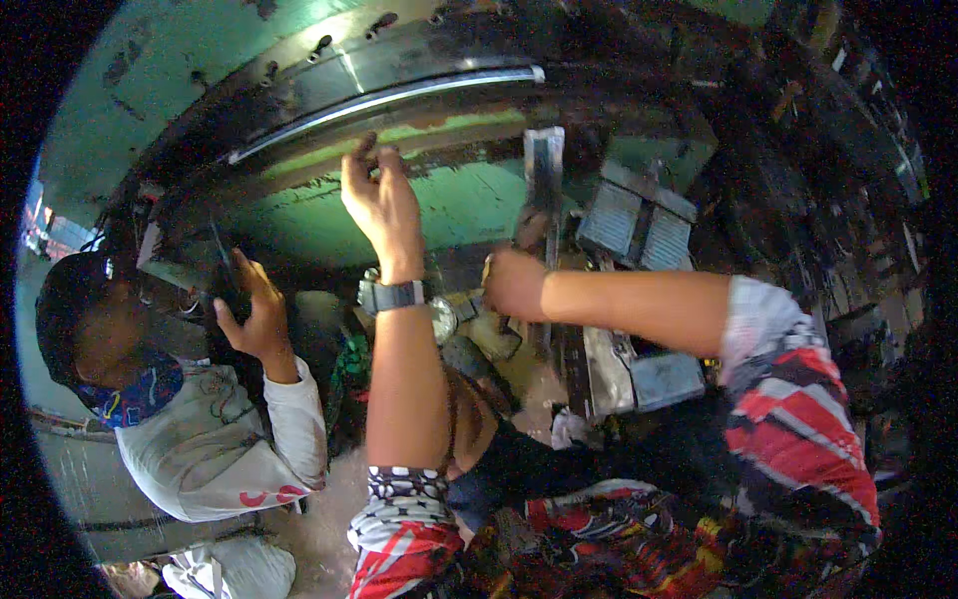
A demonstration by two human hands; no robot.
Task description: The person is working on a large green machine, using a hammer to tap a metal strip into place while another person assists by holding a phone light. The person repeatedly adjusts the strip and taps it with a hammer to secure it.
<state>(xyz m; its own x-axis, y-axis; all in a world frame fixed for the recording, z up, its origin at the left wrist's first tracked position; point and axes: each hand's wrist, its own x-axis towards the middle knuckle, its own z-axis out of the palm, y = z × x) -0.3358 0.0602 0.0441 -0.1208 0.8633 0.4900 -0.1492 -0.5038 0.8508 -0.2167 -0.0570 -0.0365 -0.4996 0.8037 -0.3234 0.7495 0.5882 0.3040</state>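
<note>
My left hand [384, 205] is raised in front of a green metal panel [464, 205], its fingers half bent and apart, with nothing visible in them. A dark wristwatch [392, 296] sits on that wrist. Lower and to the right, my right hand [514, 284] is closed, knuckles up. Whatever its fingers may hold is hidden and slightly blurred. Just beyond it, an upright metal bar [544, 160] stands against the panel. Above my left hand, a long shiny metal strip [389, 100] runs across the panel's upper part.
At the left, a co-worker in a pale long-sleeved top [215, 439] holds a dark handheld object [232, 285]. Ribbed grey metal blocks [639, 220] lie to the right, with a grey box-like piece [667, 381] nearer. A white bag [235, 569] lies at the lower left.
</note>
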